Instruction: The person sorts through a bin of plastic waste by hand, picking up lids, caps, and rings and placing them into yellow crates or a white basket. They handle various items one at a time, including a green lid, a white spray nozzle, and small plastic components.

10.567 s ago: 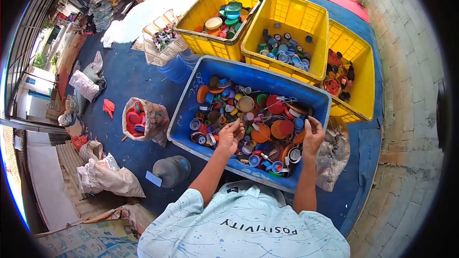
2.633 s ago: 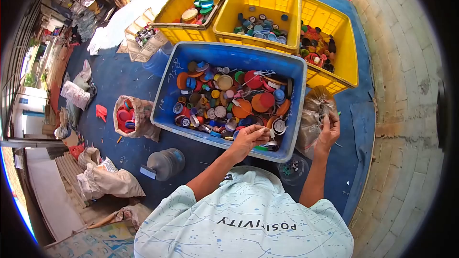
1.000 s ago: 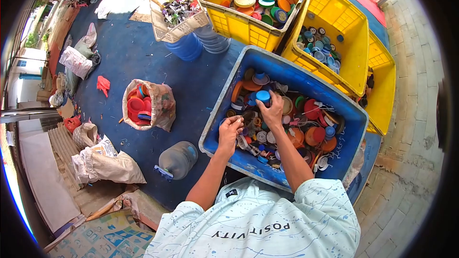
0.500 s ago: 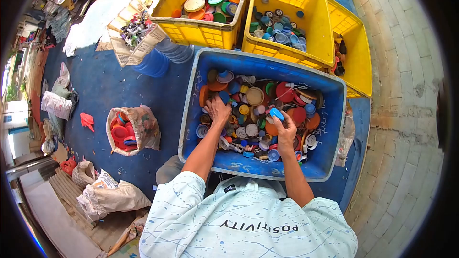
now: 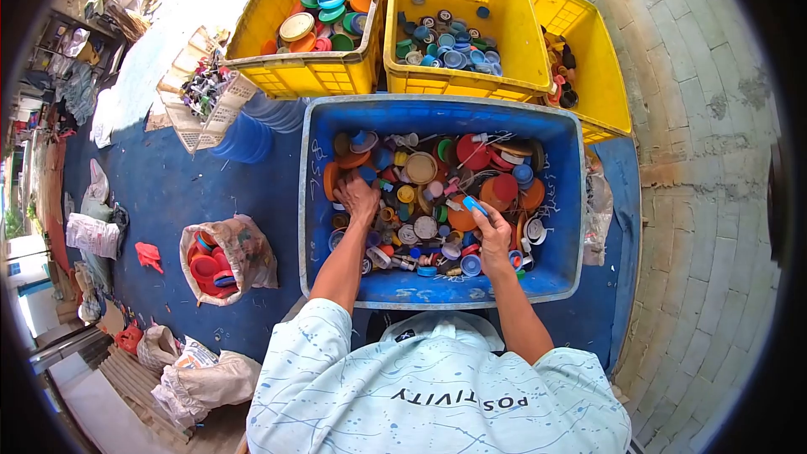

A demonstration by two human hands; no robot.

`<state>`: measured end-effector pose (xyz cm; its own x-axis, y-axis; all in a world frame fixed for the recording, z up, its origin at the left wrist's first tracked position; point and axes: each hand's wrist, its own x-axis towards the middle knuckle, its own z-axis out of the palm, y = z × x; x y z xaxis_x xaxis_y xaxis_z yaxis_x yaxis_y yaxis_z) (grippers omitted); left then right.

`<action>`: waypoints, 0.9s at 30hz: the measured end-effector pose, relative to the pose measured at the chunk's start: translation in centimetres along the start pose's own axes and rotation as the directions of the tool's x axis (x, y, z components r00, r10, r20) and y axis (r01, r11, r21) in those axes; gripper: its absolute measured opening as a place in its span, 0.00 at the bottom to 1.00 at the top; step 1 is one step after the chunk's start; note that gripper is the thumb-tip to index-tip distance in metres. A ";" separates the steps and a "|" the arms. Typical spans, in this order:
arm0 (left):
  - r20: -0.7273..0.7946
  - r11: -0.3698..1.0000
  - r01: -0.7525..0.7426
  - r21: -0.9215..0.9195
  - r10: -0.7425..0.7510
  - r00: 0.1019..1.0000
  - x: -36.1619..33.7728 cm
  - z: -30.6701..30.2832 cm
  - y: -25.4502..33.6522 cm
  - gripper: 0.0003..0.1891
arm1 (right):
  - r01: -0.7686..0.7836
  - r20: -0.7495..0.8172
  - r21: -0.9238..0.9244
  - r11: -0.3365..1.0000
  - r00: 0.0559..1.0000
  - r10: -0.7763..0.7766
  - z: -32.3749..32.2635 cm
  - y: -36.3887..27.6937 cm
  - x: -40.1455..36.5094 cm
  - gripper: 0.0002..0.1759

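Mixed plastic caps and lids [image 5: 422,166] lie heaped inside a blue bin [image 5: 441,292] directly in front of me. My right hand [image 5: 496,235] is above the right-middle of the heap, its thumb and fingers pinching a bright blue cap [image 5: 475,205] tilted on edge. On the left side of the bin, my left hand [image 5: 358,197] reaches down into the heap, fingers bent around a darker blue cap [image 5: 367,174]. Its fingertips are partly hidden among the pieces. Orange lids lie close to that hand, and a red-orange lid [image 5: 500,189] lies just beyond the right one.
Yellow crates [image 5: 471,84] holding sorted caps stand against the bin's far side. At left are a sack [image 5: 252,244] of red lids, a cream basket [image 5: 227,113] of small pieces and blue water jugs [image 5: 244,139]. A tiled strip [image 5: 698,202] runs along the right.
The view has shifted, so the bin and crates sit further left. My right hand still holds the bright blue cap, now turned more edge-on. My left hand stays at the same spot in the heap.
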<state>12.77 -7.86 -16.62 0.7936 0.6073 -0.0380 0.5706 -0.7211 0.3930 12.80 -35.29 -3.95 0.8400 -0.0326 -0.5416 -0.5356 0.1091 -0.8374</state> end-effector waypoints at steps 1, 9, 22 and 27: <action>-0.004 0.999 0.028 -0.023 -0.028 1.000 -0.1 -0.2 0.4 0.27 | -0.013 0.000 0.018 1.000 1.000 0.013 0.0 0.1 -0.1 0.28; 0.654 0.160 0.668 -0.727 -0.138 0.744 -2.0 -6.2 4.0 0.22 | -0.132 0.085 0.269 0.954 0.990 0.113 0.9 -1.0 -1.0 0.24; 0.712 -0.389 0.716 -0.580 0.185 0.678 1.6 -10.5 13.7 0.18 | -0.283 0.264 0.549 0.786 0.952 0.158 2.3 -6.5 4.8 0.25; 0.681 -0.354 0.740 -0.573 0.298 0.669 7.6 -10.8 21.7 0.18 | -0.225 0.256 0.526 0.820 0.961 0.100 4.4 -12.9 11.3 0.23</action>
<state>28.89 -15.32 1.60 0.8448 -0.0352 -0.5339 0.2642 0.8952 0.3589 29.55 -32.66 1.09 0.7762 0.2341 -0.5854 -0.5832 0.6193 -0.5257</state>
